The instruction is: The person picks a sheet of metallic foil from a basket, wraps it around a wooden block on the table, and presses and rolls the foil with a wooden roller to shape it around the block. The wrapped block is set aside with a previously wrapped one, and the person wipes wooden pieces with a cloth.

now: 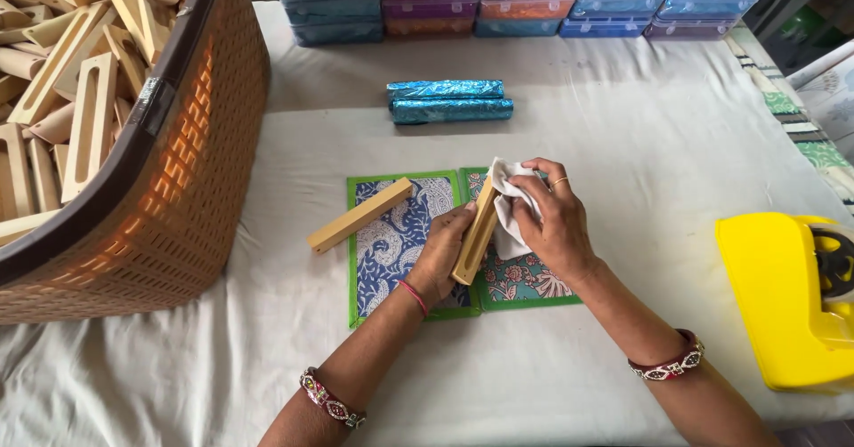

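The left hand [442, 253] grips a long wooden block [476, 231] from the side, holding it tilted over the middle of the surface [623, 127]. The right hand [553, 225] is closed on a white cloth [510, 200], pressing it against the upper end of that block. Both hands hover over two patterned sheets with green borders: a blue paisley one [391, 242] and a floral one [525, 278], lying side by side and touching. A second wooden block [360, 215] rests slantwise across the blue sheet's upper left corner. Farther back lie two rolls wrapped in shiny blue foil [449, 101], and behind them stacks of coloured plastic boxes [525, 2]. An orange woven basket [178, 198] full of similar wooden pieces stands at the left; a yellow tape dispenser [783, 296] sits at the right.
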